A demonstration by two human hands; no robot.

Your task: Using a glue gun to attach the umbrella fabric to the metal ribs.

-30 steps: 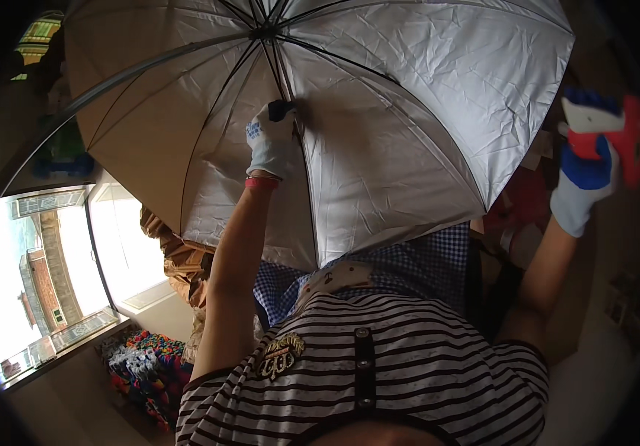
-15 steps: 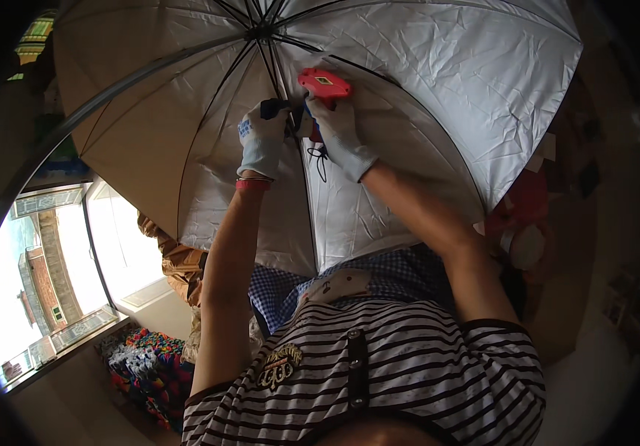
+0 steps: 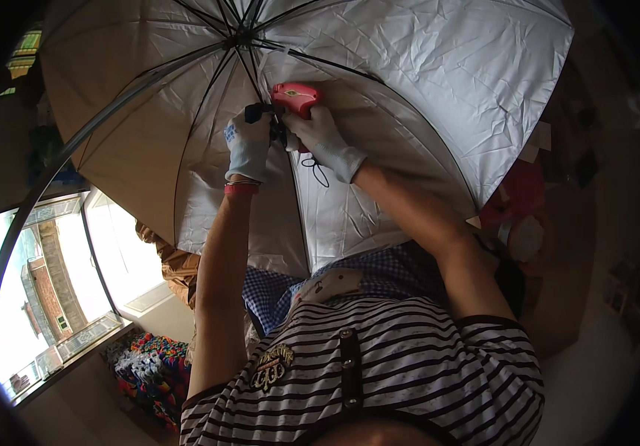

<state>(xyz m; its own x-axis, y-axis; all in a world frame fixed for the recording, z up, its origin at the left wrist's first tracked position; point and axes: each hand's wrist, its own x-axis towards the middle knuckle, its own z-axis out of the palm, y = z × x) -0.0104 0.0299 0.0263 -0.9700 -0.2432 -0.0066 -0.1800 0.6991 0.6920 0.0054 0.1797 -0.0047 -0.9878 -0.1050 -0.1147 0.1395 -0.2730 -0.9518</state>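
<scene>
An opened umbrella [image 3: 454, 82] spreads its silvery inner side before me, with thin black ribs [image 3: 212, 89] running out from a dark hub [image 3: 242, 39]. My right hand [image 3: 325, 141], in a pale knitted glove, is closed around a red handheld tool [image 3: 296, 97] whose exact kind I cannot make out. A thin black cord loop [image 3: 318, 172] dangles below it. Close beside it, my gloved left hand [image 3: 247, 145] pinches a small dark strap-like piece [image 3: 257, 113] near a rib. The contact between tool and piece is hidden by my fingers.
A curved grey-black bar [image 3: 59, 160] arcs across the left side. Beyond it is a bright window [image 3: 44, 290]. Colourful fabric [image 3: 152, 372] lies at lower left, near brown cloth [image 3: 175, 264]. A blue checked cloth [image 3: 401, 271] covers my lap; red items [image 3: 517, 197] sit at right.
Both hands, with the red tool and dark piece, appear slightly further left and lower. The tool has turned a little. The whole view has also shifted slightly.
</scene>
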